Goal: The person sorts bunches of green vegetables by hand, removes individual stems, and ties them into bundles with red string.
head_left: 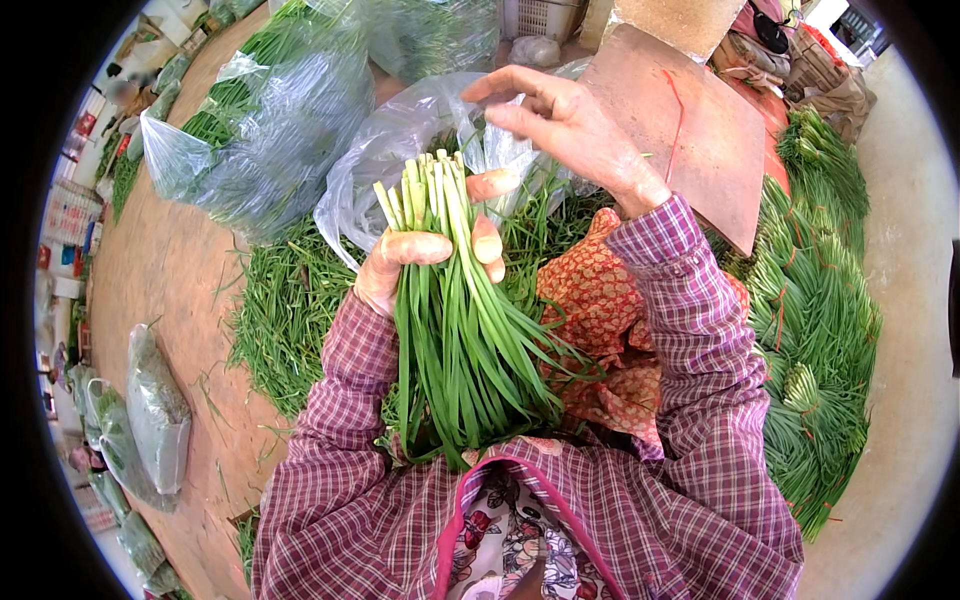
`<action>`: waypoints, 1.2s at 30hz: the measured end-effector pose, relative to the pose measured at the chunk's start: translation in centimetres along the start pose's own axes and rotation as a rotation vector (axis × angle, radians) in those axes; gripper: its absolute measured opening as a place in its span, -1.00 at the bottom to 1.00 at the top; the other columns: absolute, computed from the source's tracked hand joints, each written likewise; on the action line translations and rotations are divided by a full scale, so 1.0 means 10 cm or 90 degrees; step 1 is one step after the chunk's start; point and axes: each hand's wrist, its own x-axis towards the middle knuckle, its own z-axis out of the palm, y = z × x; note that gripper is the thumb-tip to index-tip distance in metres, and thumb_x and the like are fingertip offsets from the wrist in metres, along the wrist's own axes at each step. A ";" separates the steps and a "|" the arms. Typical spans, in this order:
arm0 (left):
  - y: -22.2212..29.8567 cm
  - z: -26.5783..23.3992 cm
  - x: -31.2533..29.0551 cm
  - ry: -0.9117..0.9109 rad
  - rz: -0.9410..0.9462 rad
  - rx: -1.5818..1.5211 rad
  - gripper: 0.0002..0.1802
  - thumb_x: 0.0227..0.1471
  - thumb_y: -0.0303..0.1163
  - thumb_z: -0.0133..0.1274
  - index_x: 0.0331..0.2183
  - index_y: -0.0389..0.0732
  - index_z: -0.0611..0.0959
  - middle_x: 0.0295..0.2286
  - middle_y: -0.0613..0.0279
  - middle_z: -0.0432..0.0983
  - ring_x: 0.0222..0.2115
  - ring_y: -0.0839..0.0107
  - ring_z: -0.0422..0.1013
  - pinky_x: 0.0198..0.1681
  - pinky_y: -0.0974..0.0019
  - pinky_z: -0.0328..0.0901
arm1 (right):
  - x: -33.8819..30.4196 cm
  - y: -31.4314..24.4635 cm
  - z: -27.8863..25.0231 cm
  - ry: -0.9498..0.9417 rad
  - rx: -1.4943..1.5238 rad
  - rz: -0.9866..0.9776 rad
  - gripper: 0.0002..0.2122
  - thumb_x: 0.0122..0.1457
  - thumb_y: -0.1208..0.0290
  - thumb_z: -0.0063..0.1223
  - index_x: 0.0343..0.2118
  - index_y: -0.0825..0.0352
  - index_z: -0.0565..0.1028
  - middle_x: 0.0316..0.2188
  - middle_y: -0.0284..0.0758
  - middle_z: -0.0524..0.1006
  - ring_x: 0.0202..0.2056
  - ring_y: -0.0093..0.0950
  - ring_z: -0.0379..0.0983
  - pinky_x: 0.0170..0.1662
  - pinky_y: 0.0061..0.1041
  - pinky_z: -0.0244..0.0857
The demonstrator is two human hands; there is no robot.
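Note:
A bunch of garlic chives point(450, 300) is gripped in my left hand point(425, 245), with its pale cut stems pointing away and its long green leaves fanning down toward my lap. My left thumb and fingers wrap round the bunch just below the stem ends. Up and to the right, my right hand point(570, 120) is raised clear of the chives. Its forefinger stretches out to the left, apart from the thumb, and I see nothing between them. Beneath both hands, a clear plastic bag point(345, 195) gapes over loose greens.
Tied chive bundles point(810, 330) are heaped along the right. A brown board point(690, 130) with a red tie point(677, 100) lies beyond my right arm. Loose leaves point(285, 310) cover the floor at left. Filled plastic bags point(290, 130) stand at the far left; another bag point(158, 410) lies nearer.

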 end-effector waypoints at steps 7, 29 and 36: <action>0.00 -0.08 0.00 -0.031 -0.030 -0.033 -0.16 -0.26 -0.33 0.15 0.13 -0.34 0.34 -0.41 0.13 0.49 -0.36 0.23 0.45 -0.22 0.22 0.41 | 0.01 0.01 0.09 -0.182 -0.251 -0.236 -0.76 0.11 0.47 0.02 -0.13 0.29 0.47 -0.28 -0.27 0.53 -0.27 -0.22 0.51 -0.15 -0.38 0.40; 0.77 0.11 0.32 0.005 0.184 -0.032 -0.31 0.08 -0.27 0.07 0.18 -0.28 0.23 -0.03 0.01 0.42 -0.03 0.15 0.40 0.02 0.10 0.39 | -0.32 -0.61 0.32 -0.095 0.070 0.171 -0.31 0.23 -0.16 -0.20 0.02 0.55 0.34 -0.22 -0.06 0.55 -0.19 -0.32 0.50 -0.10 -0.39 0.34; 0.10 -0.24 0.24 -0.124 0.173 -0.077 0.04 0.02 0.12 0.05 0.30 0.00 -0.14 0.23 -0.15 -0.01 0.18 -0.06 0.12 0.17 -0.07 0.19 | -0.77 -0.35 0.47 -0.234 0.331 0.419 -0.38 0.31 -0.11 -0.29 -0.06 0.51 0.45 -0.18 -0.30 0.53 -0.19 -0.58 0.40 -0.03 -0.55 0.29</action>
